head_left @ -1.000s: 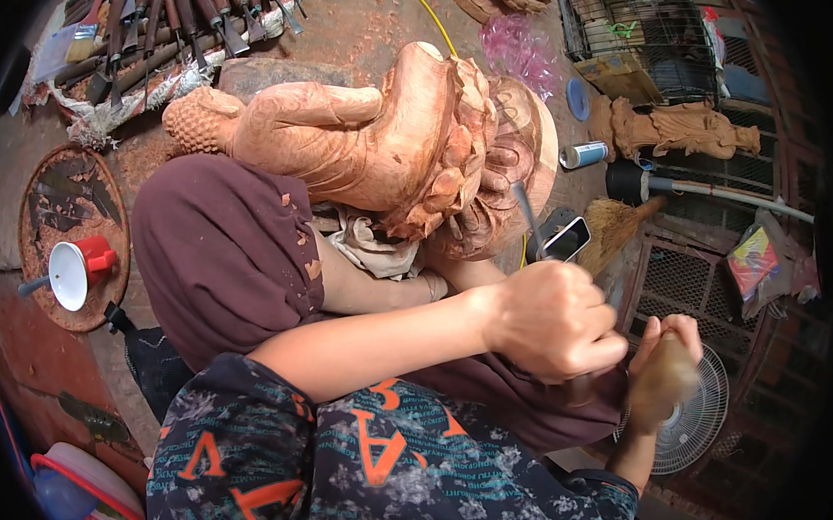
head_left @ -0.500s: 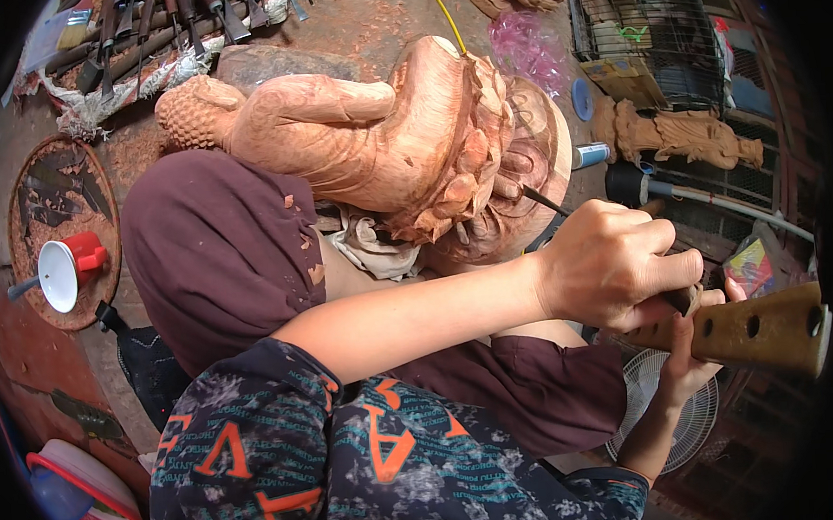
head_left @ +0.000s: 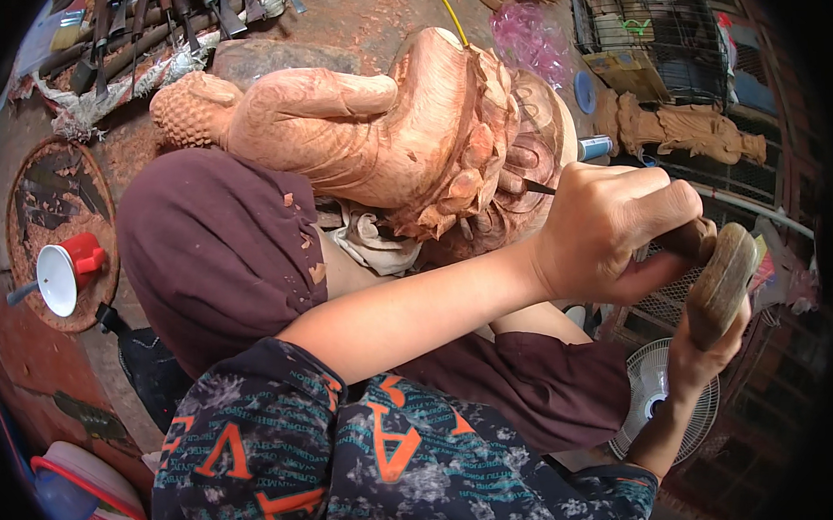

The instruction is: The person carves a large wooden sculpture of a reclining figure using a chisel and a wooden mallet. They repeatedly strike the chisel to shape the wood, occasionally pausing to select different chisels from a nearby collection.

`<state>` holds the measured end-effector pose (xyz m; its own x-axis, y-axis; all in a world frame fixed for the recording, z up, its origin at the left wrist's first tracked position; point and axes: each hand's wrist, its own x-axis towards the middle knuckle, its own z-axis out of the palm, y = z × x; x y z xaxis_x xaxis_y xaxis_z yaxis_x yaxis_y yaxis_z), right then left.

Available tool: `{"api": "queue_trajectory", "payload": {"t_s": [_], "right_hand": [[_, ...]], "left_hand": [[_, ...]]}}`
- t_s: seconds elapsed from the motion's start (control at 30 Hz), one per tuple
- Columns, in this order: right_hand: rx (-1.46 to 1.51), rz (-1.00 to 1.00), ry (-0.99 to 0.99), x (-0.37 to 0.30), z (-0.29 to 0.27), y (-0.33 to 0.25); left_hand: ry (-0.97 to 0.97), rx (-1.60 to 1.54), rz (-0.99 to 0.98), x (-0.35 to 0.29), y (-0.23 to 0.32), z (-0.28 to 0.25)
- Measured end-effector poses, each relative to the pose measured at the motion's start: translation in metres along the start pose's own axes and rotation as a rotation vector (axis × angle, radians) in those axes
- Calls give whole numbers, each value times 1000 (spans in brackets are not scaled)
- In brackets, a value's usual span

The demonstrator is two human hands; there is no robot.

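A reddish wooden statue point(head_left: 337, 143) with a knobbly, curl-covered head lies on its side across the space before my knees. Its petal-carved base point(head_left: 541, 129) points right. My left hand point(head_left: 610, 228) is closed round a chisel point(head_left: 541, 189); the thin dark blade reaches the base's carved face, and the handle end sticks out past my fist. Just right of that end, my right hand point(head_left: 713, 349) grips a worn wooden mallet point(head_left: 722, 279), seen nearly end-on. Whether mallet and handle touch, I cannot tell.
Carving chisels point(head_left: 183, 19) lie on cloth at the far left. A round tray point(head_left: 23, 184) holds shavings and a red-and-white mug point(head_left: 57, 276). At right are a wire cage point(head_left: 648, 27), a smaller carved figure point(head_left: 680, 128) and a fan point(head_left: 670, 416). A yellow cord point(head_left: 450, 17) runs behind the statue.
The mallet has swung from lying lengthwise to the right to standing nearly end-on beside the chisel handle. My right hand has risen; my left fist has shifted slightly up with the chisel.
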<state>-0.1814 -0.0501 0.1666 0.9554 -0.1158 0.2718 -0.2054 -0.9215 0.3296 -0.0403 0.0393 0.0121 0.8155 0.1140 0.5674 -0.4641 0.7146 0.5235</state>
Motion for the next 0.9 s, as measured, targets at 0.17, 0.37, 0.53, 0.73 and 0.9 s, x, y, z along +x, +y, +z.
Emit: {"api": "queue_trajectory", "payload": {"t_s": [0.17,0.37,0.53,0.73,0.9], "right_hand": [[360,115,-29,16,-23,-3],[351,214,-14,35,-26,-2],[158,-87,-83,49,-14,-21],[569,224,-63,31,-13,-12],[729,219,-160,44,-6,-13]], "left_hand": [[-1,-8,-10,3,-7,-6],[-40,-78,-162,13,-4,-18],[-112,-266,-466,22,0,-31],[33,-420,-444,67,1,-49],[38,-563,-447,46,-14,-61]]}}
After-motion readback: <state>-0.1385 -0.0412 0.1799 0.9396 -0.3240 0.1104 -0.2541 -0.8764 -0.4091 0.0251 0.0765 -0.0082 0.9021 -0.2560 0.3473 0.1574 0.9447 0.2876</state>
